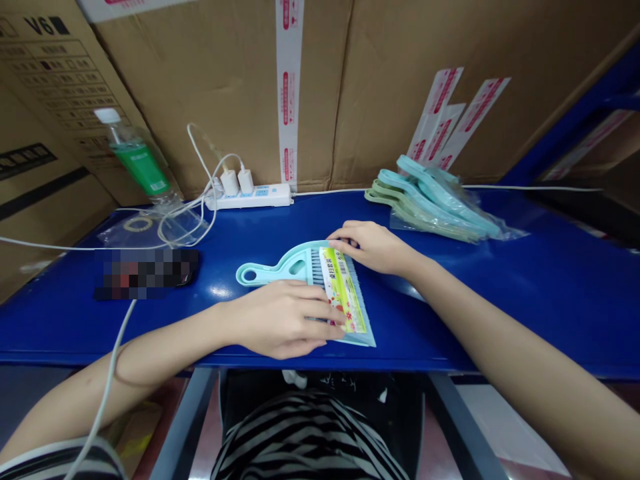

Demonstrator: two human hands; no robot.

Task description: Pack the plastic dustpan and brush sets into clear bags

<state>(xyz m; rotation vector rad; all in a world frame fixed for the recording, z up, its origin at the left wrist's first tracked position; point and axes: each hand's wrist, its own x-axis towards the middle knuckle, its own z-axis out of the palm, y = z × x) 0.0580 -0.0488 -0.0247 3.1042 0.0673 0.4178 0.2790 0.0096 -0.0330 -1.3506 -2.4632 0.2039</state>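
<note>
One pale-blue brush-and-dustpan set [316,267] lies on the blue surface [430,320], partly beneath the left grip [283,320], whose fingers stretch slightly apart over its printed label [347,290], while the right grip [373,247] bends its fingertips to the set's far edge, though from where I stand I can't tell whether they're pinching it. Just beyond the left grip's knuckles pokes the set's looped handle [265,273]; farther off past that hand sits a white power strip [265,195], and beyond the right grip, to its right, lies a plastic-wrapped blue-and-green bundle [425,200].
</note>
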